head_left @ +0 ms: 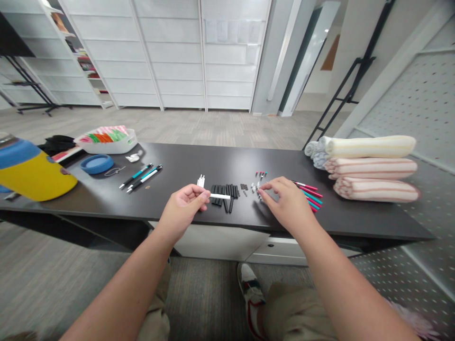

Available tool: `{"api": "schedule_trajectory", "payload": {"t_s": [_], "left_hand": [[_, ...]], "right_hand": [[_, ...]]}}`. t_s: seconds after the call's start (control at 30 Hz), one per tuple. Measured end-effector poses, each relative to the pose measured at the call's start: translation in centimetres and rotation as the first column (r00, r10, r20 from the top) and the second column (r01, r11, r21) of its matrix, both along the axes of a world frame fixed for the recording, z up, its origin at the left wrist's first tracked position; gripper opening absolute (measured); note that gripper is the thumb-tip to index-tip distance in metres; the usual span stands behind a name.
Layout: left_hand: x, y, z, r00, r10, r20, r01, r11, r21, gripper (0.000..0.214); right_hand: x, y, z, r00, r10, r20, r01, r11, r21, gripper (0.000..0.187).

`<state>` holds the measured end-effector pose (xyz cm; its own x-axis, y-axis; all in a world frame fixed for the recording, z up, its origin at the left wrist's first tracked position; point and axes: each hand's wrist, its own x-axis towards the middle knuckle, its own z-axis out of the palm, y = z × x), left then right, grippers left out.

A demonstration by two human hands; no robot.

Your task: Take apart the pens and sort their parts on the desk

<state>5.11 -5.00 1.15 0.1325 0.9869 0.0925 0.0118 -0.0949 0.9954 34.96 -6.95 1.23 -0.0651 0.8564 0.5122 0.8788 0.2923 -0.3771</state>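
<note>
My left hand (185, 203) is closed in a pinch on a white pen tube (220, 196), held level just above the dark table (199, 163). Right of it lies a row of several black pen barrels (225, 191). My right hand (286, 199) reaches down with its fingertips pinched at a cluster of small silver and white pen parts (254, 187); what it grips is too small to name. Several red and teal pen pieces (313, 195) lie under and beside the right hand. More white tubes (201, 180) stand behind the left hand.
Three finished pens (142, 176) lie left of centre. A blue ring (96, 163), a white tray of coloured items (108, 140) and a yellow and blue container (31, 170) sit at the left. Rolled towels (369, 166) are stacked at the right end.
</note>
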Motion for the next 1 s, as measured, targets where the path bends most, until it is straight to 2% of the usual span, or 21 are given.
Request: {"api": "schedule_trajectory", "payload": {"t_s": [0.3,0.6,0.77,0.83,1.0], "left_hand": [[0.0,0.0,0.0,1.000,-0.008,0.006,0.008,1.000,0.002,0.029],[-0.1,0.0,-0.1,1.000,-0.018,-0.016,0.018,1.000,0.016,0.030],[-0.2,0.1,-0.1,1.000,-0.015,-0.024,0.015,1.000,0.015,0.029],[-0.2,0.0,-0.1,1.000,-0.014,-0.024,0.015,1.000,0.015,0.029],[-0.2,0.0,-0.1,1.000,-0.021,-0.023,0.021,1.000,0.019,0.028]], "right_hand": [[-0.4,0.8,-1.2,0.982,0.018,0.190,-0.032,0.997,0.070,0.016],[-0.3,1.2,-1.6,0.983,0.007,0.181,-0.016,0.999,0.047,0.016],[-0.1,0.6,-0.6,0.994,-0.018,0.104,0.010,0.997,0.075,0.018],[0.3,0.2,0.1,0.995,-0.035,0.094,0.031,0.998,0.050,0.021],[0.9,-0.6,1.3,0.996,0.003,0.085,0.009,0.990,-0.141,0.036]]}}
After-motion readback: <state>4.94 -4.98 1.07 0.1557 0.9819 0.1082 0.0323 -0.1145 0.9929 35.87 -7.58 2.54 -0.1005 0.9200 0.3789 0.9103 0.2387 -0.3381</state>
